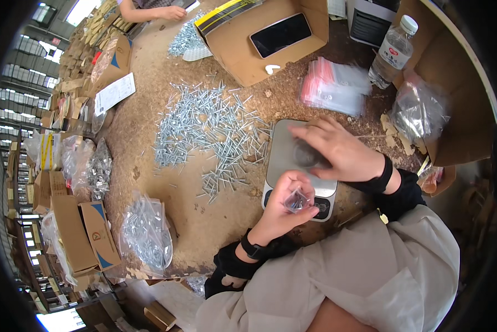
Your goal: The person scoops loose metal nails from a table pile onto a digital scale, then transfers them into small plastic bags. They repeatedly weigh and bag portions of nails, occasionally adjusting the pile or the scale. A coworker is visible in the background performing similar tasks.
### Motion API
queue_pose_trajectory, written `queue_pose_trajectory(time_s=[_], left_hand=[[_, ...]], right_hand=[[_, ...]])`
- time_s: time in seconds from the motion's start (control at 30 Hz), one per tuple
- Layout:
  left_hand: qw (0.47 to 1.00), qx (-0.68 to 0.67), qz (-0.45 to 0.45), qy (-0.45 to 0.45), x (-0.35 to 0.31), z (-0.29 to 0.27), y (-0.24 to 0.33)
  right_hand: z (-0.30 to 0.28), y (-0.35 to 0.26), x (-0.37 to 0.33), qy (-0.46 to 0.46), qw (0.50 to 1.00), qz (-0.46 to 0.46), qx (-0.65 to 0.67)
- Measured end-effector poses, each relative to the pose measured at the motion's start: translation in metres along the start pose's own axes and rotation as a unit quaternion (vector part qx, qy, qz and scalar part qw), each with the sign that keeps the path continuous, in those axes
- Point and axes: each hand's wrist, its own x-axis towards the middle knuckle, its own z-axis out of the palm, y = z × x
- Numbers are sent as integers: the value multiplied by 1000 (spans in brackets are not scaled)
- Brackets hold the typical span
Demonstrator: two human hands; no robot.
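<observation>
My left hand [286, 203] is closed around a small clear plastic bag of screws [296, 200], held just above the front of a small digital scale [293, 149]. My right hand [337, 150] hovers over the scale's steel platform, fingers spread and blurred, with another small bag under the palm. A wide loose pile of silver screws [210, 127] lies on the brown table to the left of the scale.
A stack of red-edged zip bags [331, 86] and a water bottle [391, 52] lie beyond the scale. An open carton [270, 33] holds a phone. Bagged screws [146, 232] and boxes sit left. Another person's hand [171, 12] works at the far edge.
</observation>
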Motion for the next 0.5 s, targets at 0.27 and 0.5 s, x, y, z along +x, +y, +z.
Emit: queue_pose_trajectory(time_s=[0.27,0.5], left_hand=[[998,-33,30,-54,-19,-10,-1],[976,187,112,-13,-19,2,11]], right_hand=[[13,-38,1,-67,967,-242,52],[12,-37,-12,67,966,-250,19]])
